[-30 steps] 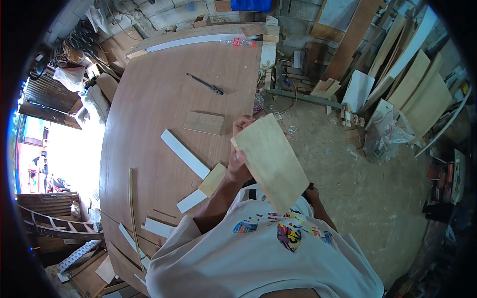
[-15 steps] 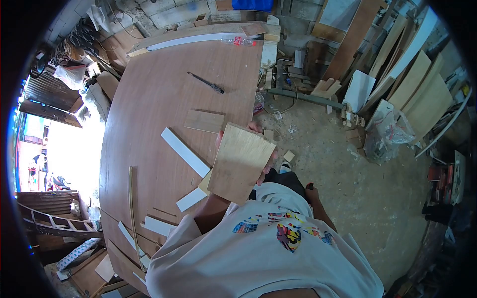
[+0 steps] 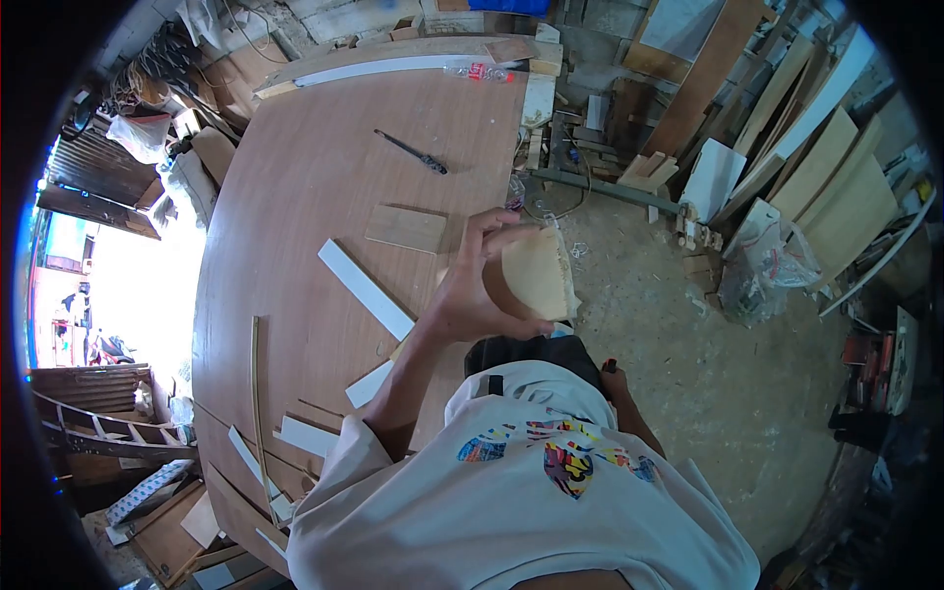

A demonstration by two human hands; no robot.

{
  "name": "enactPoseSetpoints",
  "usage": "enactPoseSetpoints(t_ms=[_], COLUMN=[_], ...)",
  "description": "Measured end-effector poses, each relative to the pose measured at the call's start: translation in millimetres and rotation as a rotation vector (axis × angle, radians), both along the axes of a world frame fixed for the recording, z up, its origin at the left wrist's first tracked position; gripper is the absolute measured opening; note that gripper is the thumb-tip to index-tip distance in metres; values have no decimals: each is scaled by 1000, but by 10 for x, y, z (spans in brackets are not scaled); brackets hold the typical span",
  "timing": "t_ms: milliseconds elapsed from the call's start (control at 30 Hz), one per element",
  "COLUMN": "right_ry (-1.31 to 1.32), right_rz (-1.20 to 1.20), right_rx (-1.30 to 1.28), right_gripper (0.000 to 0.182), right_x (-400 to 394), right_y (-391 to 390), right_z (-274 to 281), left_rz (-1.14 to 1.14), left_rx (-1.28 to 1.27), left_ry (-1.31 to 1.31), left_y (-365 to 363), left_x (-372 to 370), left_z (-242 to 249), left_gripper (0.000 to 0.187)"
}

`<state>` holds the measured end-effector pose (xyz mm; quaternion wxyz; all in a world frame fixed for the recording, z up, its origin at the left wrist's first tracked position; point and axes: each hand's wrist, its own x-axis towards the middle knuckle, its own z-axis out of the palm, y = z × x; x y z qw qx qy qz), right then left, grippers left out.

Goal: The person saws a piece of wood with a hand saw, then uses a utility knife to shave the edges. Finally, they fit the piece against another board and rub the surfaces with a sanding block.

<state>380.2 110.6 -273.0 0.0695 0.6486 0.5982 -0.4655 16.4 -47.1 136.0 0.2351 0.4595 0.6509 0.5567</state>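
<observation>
My left hand (image 3: 470,285) is wrapped round a pale wooden board (image 3: 536,272), fingers on its far edge and thumb on its near edge. The board is held tilted above the table's near right side, its rough end turned right. Down by my hip, my right hand (image 3: 615,385) is closed on a small dark object (image 3: 611,366), mostly hidden in the fist. Close beyond my left hand lies a flat wooden piece (image 3: 405,227) on the brown tabletop (image 3: 285,197). A white strip (image 3: 366,289) lies to the left of my left forearm.
A dark slim tool (image 3: 411,152) lies farther back on the table. A plastic bottle (image 3: 479,72) rests at the far edge. More white strips (image 3: 309,435) and a thin stick (image 3: 258,413) are on the left. Boards (image 3: 831,167) and a plastic bag (image 3: 769,264) stand right.
The board has turned from broad face up to a steep tilt and shifted right. My left hand, mostly hidden under it before, now shows. My right hand stays low at my side.
</observation>
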Motion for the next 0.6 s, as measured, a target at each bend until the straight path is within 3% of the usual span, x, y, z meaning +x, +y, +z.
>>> enactPoseSetpoints(t_ms=[133,233,600], right_ry=[-10,7,8], right_rz=[24,79,68], right_rx=[-8,74,58], right_gripper=[38,31,29], right_x=[-104,-96,-37], right_y=[-9,-8,-11], right_z=[227,172,81], left_rz=[103,93,60], left_rx=[-200,-204,-309], left_ry=[416,585,580], left_y=[11,31,61], left_x=[-70,-136,-163], left_z=[118,115,37], left_gripper=[107,105,98])
